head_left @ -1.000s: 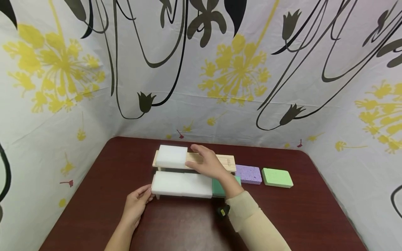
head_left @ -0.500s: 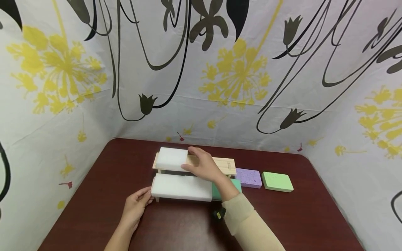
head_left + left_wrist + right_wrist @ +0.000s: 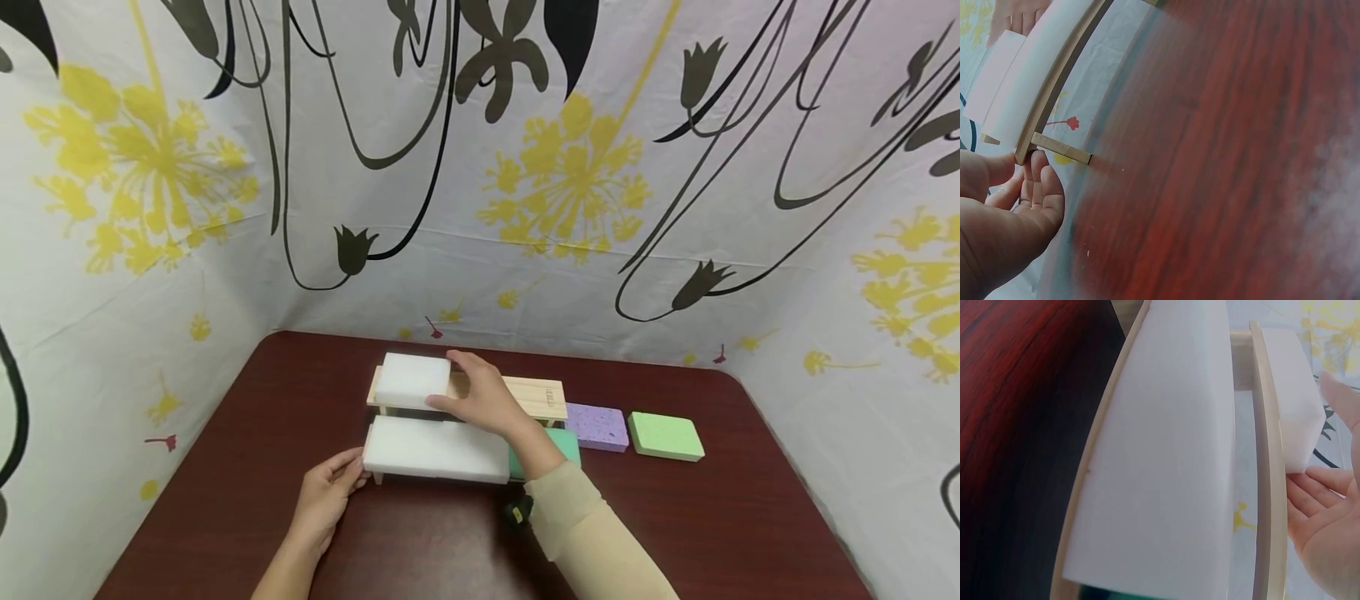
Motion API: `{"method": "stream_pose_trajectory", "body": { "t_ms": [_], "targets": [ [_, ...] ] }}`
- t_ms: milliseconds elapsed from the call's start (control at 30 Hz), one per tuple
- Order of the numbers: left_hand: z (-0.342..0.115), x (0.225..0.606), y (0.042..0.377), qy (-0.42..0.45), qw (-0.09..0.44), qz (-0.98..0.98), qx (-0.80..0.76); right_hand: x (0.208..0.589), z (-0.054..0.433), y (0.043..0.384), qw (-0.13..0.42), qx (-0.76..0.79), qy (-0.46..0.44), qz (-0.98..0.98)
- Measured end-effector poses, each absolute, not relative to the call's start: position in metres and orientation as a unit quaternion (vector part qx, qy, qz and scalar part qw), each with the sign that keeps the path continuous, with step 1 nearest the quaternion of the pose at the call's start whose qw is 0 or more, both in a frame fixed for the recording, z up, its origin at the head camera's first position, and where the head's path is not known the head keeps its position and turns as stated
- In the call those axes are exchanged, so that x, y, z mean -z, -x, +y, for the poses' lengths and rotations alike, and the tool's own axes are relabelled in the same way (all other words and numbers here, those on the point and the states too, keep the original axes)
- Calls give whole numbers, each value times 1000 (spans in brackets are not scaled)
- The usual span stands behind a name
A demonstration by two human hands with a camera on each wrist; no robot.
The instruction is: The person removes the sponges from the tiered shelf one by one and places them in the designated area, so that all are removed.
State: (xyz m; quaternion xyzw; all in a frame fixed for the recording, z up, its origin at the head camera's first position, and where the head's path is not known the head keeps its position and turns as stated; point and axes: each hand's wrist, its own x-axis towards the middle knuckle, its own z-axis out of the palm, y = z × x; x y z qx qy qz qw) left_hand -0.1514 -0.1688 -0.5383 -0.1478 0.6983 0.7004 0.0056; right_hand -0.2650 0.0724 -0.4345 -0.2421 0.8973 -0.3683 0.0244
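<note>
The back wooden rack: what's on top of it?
On the rack, a white block sits at the left end. Wood under it and behind the right hand cannot be seen.

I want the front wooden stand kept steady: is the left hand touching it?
Touching: the left wrist view shows the left hand pinching the end of the front wooden stand, no gap between skin and wood.

White block [image 3: 411, 379], seemingly flat on plank [image 3: 536, 397]
</note>
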Motion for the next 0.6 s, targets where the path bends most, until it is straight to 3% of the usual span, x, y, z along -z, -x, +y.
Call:
{"method": "stream_pose_trajectory", "body": {
  "t_ms": [600],
  "targets": [
    [-169,537,152,144,3,695,-705,436,73,263,24,369,240,898]
  ]
}}
